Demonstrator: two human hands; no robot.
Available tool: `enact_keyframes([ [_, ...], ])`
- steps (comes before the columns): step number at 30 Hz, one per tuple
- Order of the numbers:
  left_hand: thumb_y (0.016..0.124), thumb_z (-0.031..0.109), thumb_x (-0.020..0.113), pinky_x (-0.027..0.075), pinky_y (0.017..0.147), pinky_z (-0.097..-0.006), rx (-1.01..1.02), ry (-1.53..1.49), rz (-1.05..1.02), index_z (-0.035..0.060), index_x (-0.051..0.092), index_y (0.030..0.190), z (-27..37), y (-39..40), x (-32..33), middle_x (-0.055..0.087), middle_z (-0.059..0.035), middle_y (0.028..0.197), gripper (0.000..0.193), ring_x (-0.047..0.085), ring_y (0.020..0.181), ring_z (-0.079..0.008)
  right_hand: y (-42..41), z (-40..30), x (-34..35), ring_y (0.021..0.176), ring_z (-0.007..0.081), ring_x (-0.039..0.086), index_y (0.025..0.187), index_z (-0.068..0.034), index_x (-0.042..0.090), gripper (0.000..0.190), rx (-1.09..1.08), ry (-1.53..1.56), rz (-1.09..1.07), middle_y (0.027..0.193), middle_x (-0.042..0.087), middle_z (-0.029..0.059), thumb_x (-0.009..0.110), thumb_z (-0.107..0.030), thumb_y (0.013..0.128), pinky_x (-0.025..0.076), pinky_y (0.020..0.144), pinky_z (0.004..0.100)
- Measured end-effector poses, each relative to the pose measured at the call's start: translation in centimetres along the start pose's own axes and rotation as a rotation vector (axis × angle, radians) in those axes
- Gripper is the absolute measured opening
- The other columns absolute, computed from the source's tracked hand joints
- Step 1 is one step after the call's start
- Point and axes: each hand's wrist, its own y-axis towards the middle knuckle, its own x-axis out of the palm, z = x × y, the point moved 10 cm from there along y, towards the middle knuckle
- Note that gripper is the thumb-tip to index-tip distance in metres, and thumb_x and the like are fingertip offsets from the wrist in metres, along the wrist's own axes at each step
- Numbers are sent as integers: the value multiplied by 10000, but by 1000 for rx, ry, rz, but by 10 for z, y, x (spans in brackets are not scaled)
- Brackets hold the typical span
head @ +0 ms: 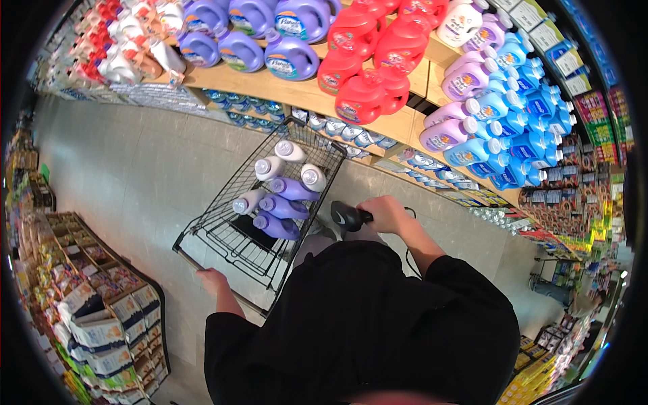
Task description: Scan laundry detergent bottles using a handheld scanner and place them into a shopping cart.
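Observation:
My left hand [213,281] grips the handle bar [243,300] of a black wire shopping cart [223,210], which stands ahead and to the left. Several white bottles with clear caps [286,151] and several purple bottles [284,208] stand or lean inside the cart. My right hand [386,213] is to the right of the cart, closed around a small black object [365,216]; its far part blends with a black shoe [345,215] bearing a Nike mark, so its shape cannot be told. A thin black cable [408,248] hangs beside my right forearm.
Wooden shelves [298,96] ahead carry purple detergent jugs [291,58], red jugs [360,98], lilac bottles [448,134] and blue bottles [526,147]. At the left stands a display of boxed and packaged goods [96,326]. A person [582,304] is at the far right beside another cart.

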Motion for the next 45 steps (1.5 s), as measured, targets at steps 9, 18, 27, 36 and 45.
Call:
enact_keyframes([
  [9,1040,313,507,554,737,-605,-66,-21,42,103,466,1242,-35,-10,-2,729,-243,1024,295,699,911,-487,19,-20,-9,909,357,683,1037,-150,726,332,-29,1,-21,930,714,99,677,-136,710,549,768,459],
  [18,1045,243,511,549,810,-576,-29,-167,67,-20,461,1289,-74,-40,-9,675,-340,1123,363,671,983,-519,18,-11,0,920,352,683,1037,-152,713,335,0,-24,-67,923,710,93,675,-136,705,550,774,468],
  [27,1040,219,508,524,922,-554,-51,-322,30,-97,424,1316,-152,-65,12,610,-398,1208,428,620,1094,-557,40,-17,9,900,325,685,1051,-164,724,316,-71,-52,-57,927,702,74,687,-174,738,552,755,438],
  [36,1035,307,585,497,957,-537,-279,-468,34,-73,374,1446,-207,-90,34,569,-347,1333,598,595,1189,-505,63,-37,18,932,338,688,1072,-173,728,369,-101,-26,-109,951,720,73,706,-151,705,557,792,454],
  [45,1014,302,599,498,925,-570,-459,-509,122,-54,395,1424,-198,-119,27,592,-348,1284,579,620,1145,-511,79,-60,6,906,346,685,1060,-159,737,345,-129,-30,-9,918,718,92,680,-166,720,539,767,444],
])
